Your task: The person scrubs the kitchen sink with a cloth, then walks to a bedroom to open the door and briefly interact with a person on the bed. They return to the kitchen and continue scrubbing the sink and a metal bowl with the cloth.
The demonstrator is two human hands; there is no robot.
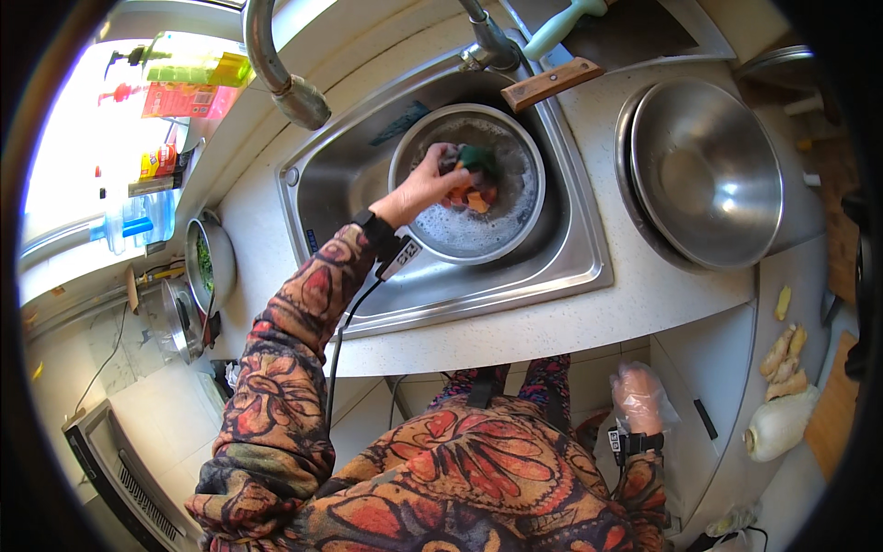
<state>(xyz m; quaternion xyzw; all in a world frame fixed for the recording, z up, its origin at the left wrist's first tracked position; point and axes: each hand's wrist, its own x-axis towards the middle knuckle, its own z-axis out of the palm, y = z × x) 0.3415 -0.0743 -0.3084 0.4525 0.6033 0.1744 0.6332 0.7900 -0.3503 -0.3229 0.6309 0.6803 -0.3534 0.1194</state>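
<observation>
In the sink [345, 186] stands a round metal basin [536, 207] of foamy water. My left hand [429, 181] is over it, gripping a bunched cloth [481, 165] in dark green, orange and black, somewhat blurred. Whether the cloth touches the water I cannot tell. My right hand [636, 397] hangs low beside my body at the counter's front. Clear plastic [655, 407], a thin glove or bag, covers it. How its fingers are set is hard to make out through the plastic.
A tap [296, 96] arches over the sink's back. A wooden-handled tool [552, 83] juts over its right corner. Stacked steel bowls [710, 172] stand at right, near ginger [783, 359] and a white radish [783, 422]. At left is a pot of greens [207, 262]. A cable [338, 352] trails from my left wrist.
</observation>
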